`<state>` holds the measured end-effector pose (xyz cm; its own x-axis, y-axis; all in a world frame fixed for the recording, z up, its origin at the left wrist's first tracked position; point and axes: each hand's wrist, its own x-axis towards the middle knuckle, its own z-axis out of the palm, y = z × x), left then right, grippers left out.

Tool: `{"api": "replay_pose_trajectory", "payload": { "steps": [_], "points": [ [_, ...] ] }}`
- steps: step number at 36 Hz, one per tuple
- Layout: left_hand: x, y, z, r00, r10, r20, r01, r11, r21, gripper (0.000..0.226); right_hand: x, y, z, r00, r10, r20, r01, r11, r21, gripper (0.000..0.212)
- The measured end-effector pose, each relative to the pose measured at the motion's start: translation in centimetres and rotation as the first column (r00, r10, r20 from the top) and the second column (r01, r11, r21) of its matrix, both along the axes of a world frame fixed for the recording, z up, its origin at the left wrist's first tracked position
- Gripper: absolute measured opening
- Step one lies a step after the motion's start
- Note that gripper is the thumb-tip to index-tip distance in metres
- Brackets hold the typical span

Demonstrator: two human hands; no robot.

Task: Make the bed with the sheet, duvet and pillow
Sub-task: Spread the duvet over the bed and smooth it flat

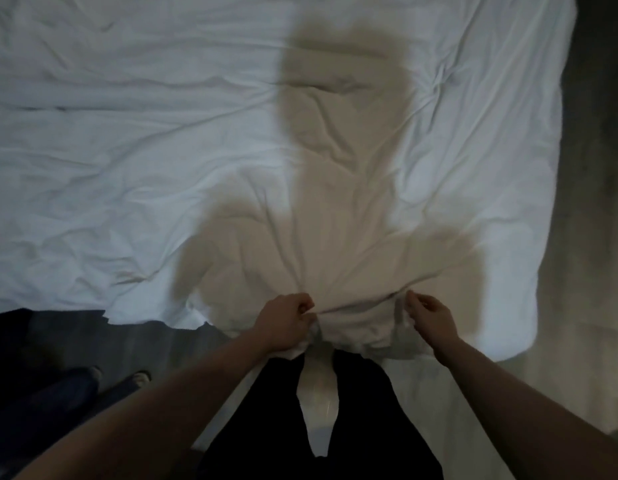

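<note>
A white, wrinkled duvet [162, 161] lies spread over the bed and fills most of the view. Its near edge is bunched up in front of me. My left hand [283, 323] grips that bunched edge with curled fingers. My right hand [429, 317] pinches the same edge a little to the right. The cloth between the two hands is pulled into a taut fold. My shadow falls across the middle of the duvet. No pillow is in view.
Dark floor [591, 168] runs along the bed's right side. Another person's legs and shoes [93, 379] stand at the lower left beside the bed. My own dark trouser legs [356, 410] are below the hands.
</note>
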<state>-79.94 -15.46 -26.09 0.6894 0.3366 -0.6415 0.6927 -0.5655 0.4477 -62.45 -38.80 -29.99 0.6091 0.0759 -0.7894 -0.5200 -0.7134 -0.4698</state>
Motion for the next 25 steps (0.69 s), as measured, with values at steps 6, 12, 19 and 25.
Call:
{"api": "replay_pose_trajectory", "payload": {
  "steps": [6, 12, 19, 25],
  "points": [
    [-0.5, -4.9, -2.2, 0.87, -0.439, 0.223, 0.383, 0.888, 0.254, 0.034, 0.9, -6.4, -3.0, 0.999, -0.035, 0.002, 0.034, 0.961, -0.276, 0.088],
    [-0.4, -7.7, -6.7, 0.818, -0.575, -0.036, 0.567, 0.793, 0.222, 0.094, 1.5, -9.6, -7.7, 0.926, -0.374, -0.053, 0.341, 0.888, -0.31, 0.117],
    [2.7, -7.9, -10.0, 0.77, -0.503, -0.393, 0.627, 0.71, 0.32, 0.108, 1.7, -11.3, -9.2, 0.711, -0.69, -0.135, 0.662, 0.721, -0.204, 0.058],
    [6.1, -7.3, -10.3, 0.784, -0.529, -0.324, 0.62, 0.658, 0.427, 0.011, 2.1, -12.1, -9.0, 0.844, -0.536, -0.035, 0.527, 0.839, -0.135, 0.025]
  ]
}}
